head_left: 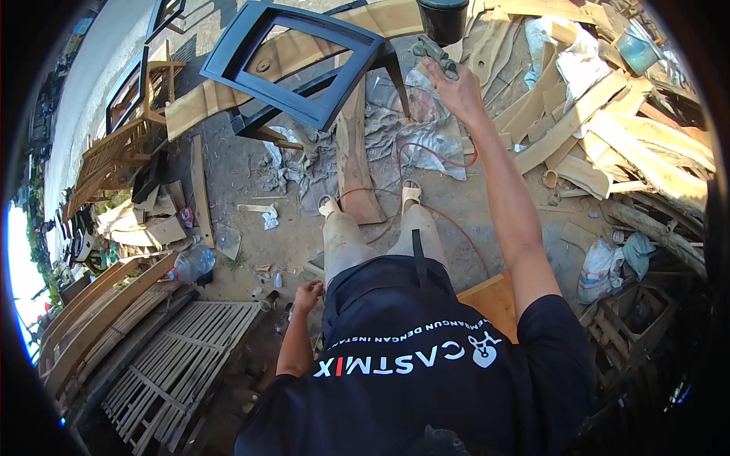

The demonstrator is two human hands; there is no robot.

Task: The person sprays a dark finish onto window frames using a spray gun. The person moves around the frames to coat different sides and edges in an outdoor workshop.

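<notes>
My right arm (506, 197) reaches far forward, and my right hand (459, 93) is closed around a dull metal spray gun (435, 55). The spray gun is just below a black bucket (443, 21) and to the right of a dark-painted wooden chair frame (334, 106). That frame has a wide open rectangle in its seat and stands on legs. Low by my left hip hangs my left hand (307, 295), its fingers curled, with nothing visible in them. A red hose (449, 216) winds over the ground around my feet.
Wood offcuts (566, 125) and sacks (601, 266) pile up on the right. A long plank (356, 163) lies between my feet, by a crumpled sheet (327, 178). A slatted bamboo rack (182, 365), a water bottle (194, 262) and unpainted chair frames (114, 159) are on the left.
</notes>
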